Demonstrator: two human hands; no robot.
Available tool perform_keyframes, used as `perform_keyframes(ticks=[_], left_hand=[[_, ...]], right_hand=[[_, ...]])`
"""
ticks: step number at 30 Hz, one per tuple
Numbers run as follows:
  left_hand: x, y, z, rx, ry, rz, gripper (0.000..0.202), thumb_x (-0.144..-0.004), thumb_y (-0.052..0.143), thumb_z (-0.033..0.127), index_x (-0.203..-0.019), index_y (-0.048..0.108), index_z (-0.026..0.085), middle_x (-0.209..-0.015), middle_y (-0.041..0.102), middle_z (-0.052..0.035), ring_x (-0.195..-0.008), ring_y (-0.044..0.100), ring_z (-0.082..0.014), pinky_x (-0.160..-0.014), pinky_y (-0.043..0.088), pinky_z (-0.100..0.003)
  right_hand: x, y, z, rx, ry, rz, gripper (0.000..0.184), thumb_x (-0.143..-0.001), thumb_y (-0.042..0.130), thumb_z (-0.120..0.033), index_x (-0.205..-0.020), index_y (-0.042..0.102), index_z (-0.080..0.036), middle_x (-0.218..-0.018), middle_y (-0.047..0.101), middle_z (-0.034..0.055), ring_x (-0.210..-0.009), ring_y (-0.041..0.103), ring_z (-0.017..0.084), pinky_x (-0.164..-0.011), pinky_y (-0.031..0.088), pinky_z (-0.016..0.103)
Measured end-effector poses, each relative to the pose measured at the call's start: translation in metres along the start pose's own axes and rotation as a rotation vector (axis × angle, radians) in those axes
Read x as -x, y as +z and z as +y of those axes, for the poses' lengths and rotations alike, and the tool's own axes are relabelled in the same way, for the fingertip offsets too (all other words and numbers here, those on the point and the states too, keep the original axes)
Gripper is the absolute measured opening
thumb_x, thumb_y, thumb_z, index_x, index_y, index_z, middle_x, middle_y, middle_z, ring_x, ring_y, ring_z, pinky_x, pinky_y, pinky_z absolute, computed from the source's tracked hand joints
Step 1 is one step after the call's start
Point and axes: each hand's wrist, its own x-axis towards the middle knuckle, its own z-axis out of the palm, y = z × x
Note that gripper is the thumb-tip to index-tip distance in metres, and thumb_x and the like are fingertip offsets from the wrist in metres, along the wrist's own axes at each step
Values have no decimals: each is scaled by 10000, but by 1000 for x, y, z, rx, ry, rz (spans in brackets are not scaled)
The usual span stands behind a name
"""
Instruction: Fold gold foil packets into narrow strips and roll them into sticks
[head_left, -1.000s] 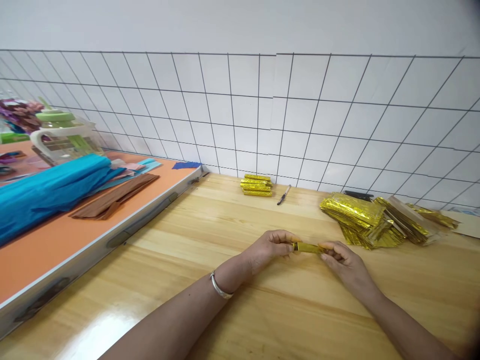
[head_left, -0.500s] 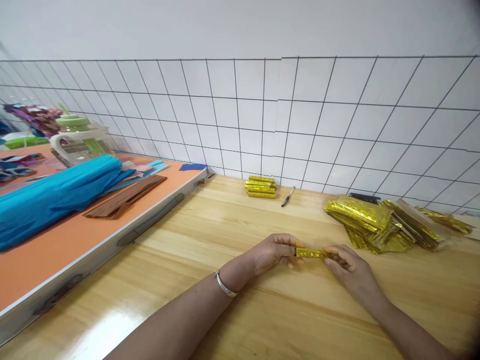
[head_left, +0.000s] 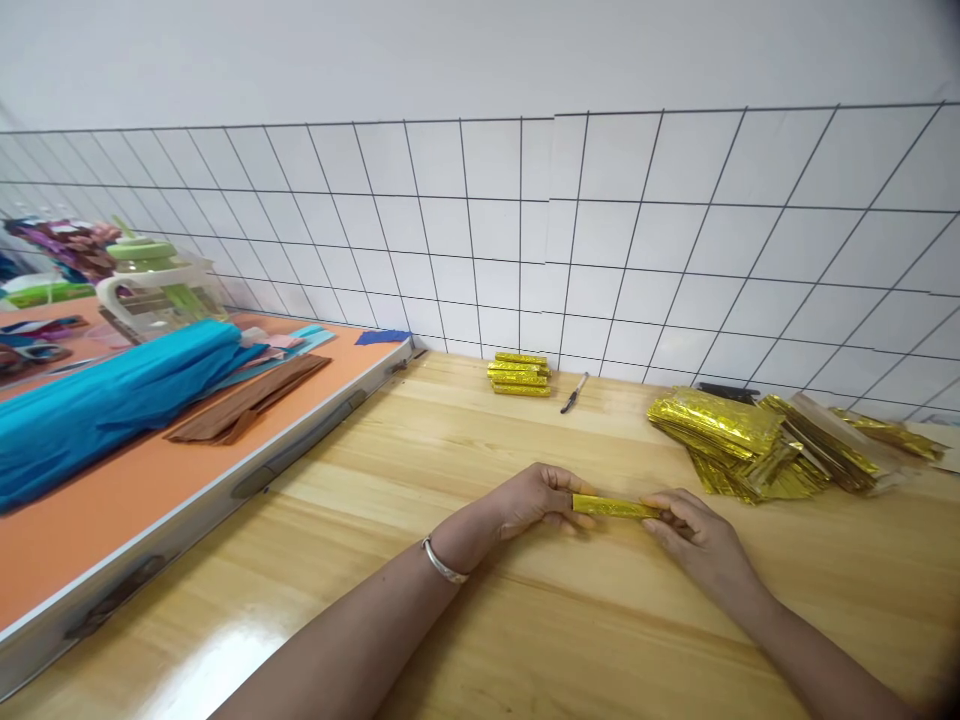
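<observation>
Left hand (head_left: 534,502) and right hand (head_left: 699,528) grip opposite ends of a narrow, shiny gold-foil strip (head_left: 613,507) over the pale wooden desk (head_left: 420,450), in front of a small stack of slim gold-foil rolls (head_left: 519,376) and a black-tipped pen (head_left: 575,393).

between the fingers (head_left: 561,477), the gold strip (head_left: 613,507) looks like glossy, faintly crinkled foil. right of and beyond them, the gold stack (head_left: 716,422) shines, creased and metallic. beneath them, the tabletop (head_left: 570,640) is smooth, lightly shiny wood. behind the left ones, the bangle (head_left: 442,563) looks like polished, silvery metal.
</observation>
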Motion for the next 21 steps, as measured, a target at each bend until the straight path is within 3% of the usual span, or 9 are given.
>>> perform_keyframes(ticks=[6,12,17,21], left_hand=[[0,-6,-1,-114,21,-44,360,-727,635,215,-1073,663,117,-989,696,-127,-855,671,-179,-746,526,-268],[-4,-16,-3,-384,174,72,455,-655,470,37,-1046,666,162,-973,681,-47,-823,622,-135,-764,489,-259],[-4,-18,-8,-681,364,246,587,-632,410,-10,-1139,627,190,-1186,609,-58,-1070,559,-196,-976,417,-363],[0,-10,-11,-878,491,171,579,-677,441,-3,-1202,578,198,-1313,522,-72,-1217,468,-213,-1069,346,-383]], right_hand=[[-2,4,0,20,-54,5,240,-850,546,-348,-1059,618,-255,-1011,600,61,-875,581,193,-745,500,320],[-3,7,1,91,-86,6,237,-845,543,-313,-1060,620,-251,-985,611,54,-857,576,192,-747,488,330],[-7,7,-5,156,-83,-48,309,-820,572,-309,-1116,610,-230,-1020,622,67,-904,570,205,-803,469,356],[-10,9,-9,191,-100,-81,489,-729,673,-307,-1198,575,-213,-1060,626,77,-956,559,227,-858,438,381]])
